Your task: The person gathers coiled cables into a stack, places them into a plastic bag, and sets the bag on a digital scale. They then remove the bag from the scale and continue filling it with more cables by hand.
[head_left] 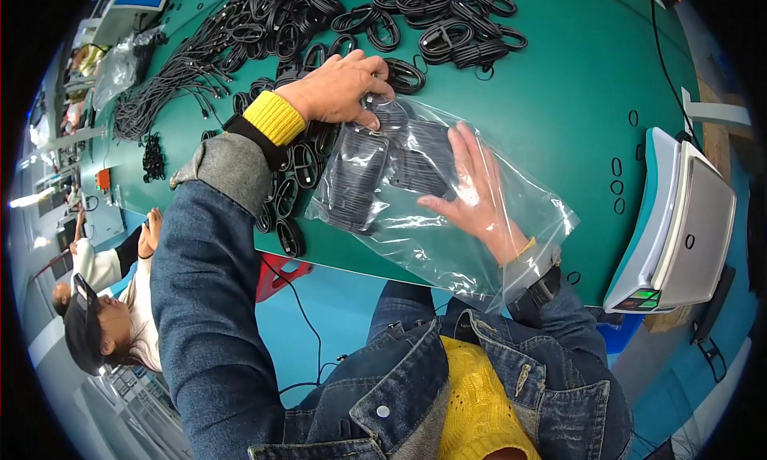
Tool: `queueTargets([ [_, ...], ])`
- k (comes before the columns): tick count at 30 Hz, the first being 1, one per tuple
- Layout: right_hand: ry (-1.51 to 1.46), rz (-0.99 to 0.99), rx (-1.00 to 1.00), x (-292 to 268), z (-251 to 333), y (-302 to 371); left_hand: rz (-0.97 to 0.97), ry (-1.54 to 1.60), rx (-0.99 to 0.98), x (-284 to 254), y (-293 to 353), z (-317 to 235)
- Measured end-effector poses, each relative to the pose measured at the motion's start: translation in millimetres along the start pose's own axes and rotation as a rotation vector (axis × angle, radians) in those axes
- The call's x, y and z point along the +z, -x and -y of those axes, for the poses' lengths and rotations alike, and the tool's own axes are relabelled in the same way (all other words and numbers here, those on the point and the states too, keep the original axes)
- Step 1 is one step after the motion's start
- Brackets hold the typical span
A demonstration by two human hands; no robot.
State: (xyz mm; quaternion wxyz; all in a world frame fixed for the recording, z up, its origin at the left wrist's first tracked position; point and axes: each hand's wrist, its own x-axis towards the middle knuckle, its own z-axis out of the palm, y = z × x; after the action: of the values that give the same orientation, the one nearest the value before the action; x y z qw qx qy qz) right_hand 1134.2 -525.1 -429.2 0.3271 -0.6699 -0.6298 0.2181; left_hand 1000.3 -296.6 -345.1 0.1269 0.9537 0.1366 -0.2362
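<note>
The head view shows, nearest, the right hand (473, 190), apparently inside a clear plastic bag (431, 248), its fingers spread and grasping nothing, beside black cable bundles (355, 176). These lie within the bag near the edge of a green table (575, 84). Slightly farther, the left hand (339, 91) bends over the bag's upper end, thumb and fingers around a bundle; whether it grips plastic, cable or both, I cannot tell. Beyond, loose coiled cables (471, 32) spread across the table, with a pile of straighter cables (164, 100) farther left.
</note>
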Motion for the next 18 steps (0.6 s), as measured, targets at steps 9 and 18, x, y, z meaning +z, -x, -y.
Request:
queueTargets([
  [9, -0.056, -0.041, 0.010, -3.6, 0.2, 1.0, -0.170, -0.129, 0.176, 18.5, 2.2, -3.5],
  [18, -0.053, -0.082, 0.012, -2.5, 3.3, 7.4, -0.427, 0.284, 0.103, 53.2, -9.4, 15.7],
])
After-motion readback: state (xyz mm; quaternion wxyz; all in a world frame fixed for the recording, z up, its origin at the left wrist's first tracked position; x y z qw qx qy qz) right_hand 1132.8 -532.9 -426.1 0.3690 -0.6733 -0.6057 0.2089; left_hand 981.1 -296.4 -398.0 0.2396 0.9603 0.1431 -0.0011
